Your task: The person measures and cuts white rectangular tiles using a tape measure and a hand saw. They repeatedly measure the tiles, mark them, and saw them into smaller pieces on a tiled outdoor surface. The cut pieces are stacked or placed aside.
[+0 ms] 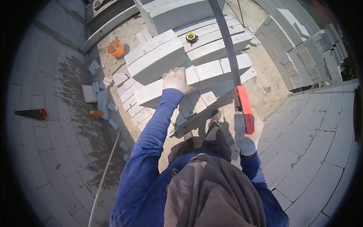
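Two gloved hands work at a stack of pale blocks. The saw (236, 75) runs with its long axis nearly up and down the picture: its red handle (245, 109) sits at the near end and the grey blade points away from the person, leaning slightly left, out past the top edge. The blade crosses the right part of the block (196, 79), which lies across the stack with its long axis running left to right, rising a little toward the right. The right hand (246, 137) has its fingers curled tight around the handle. The left hand (176, 80) lies palm down on the block left of the blade, fingers bent over its top edge and resting on it.

Beyond, a yellow tape measure (191, 36) lies on a farther block. An orange bucket (115, 48) stands on the sandy ground to the left. Another saw (32, 113) with an orange handle lies well apart on the paved surface at far left.
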Action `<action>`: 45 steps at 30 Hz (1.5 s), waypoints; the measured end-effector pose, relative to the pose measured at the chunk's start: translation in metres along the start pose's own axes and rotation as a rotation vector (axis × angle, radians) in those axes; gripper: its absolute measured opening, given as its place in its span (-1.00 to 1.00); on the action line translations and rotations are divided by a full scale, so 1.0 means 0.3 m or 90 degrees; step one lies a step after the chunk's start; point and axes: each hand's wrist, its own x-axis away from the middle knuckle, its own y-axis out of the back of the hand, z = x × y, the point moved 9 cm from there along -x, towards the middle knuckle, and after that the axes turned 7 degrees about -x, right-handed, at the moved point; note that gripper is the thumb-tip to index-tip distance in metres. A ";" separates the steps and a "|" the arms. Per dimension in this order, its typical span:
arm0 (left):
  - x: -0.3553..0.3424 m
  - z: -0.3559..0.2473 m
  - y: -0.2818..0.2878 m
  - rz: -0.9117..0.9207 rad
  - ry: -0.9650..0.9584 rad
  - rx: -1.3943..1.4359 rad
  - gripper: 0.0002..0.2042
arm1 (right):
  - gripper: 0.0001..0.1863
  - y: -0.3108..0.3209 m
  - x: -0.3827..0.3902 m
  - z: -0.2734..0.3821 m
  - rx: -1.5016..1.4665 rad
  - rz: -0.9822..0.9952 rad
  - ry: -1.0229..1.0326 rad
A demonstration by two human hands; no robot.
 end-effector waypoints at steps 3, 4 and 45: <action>-0.004 0.001 0.003 -0.018 0.000 0.000 -0.18 | -0.72 0.157 -0.163 -0.137 0.082 -0.019 0.016; -0.002 0.002 -0.003 -0.017 0.004 0.009 -0.17 | -0.69 0.171 -0.249 -0.232 0.116 0.004 0.030; 0.861 0.558 -0.830 0.191 0.846 0.839 -0.07 | -0.40 -0.286 -0.383 -1.231 -0.564 0.427 -0.907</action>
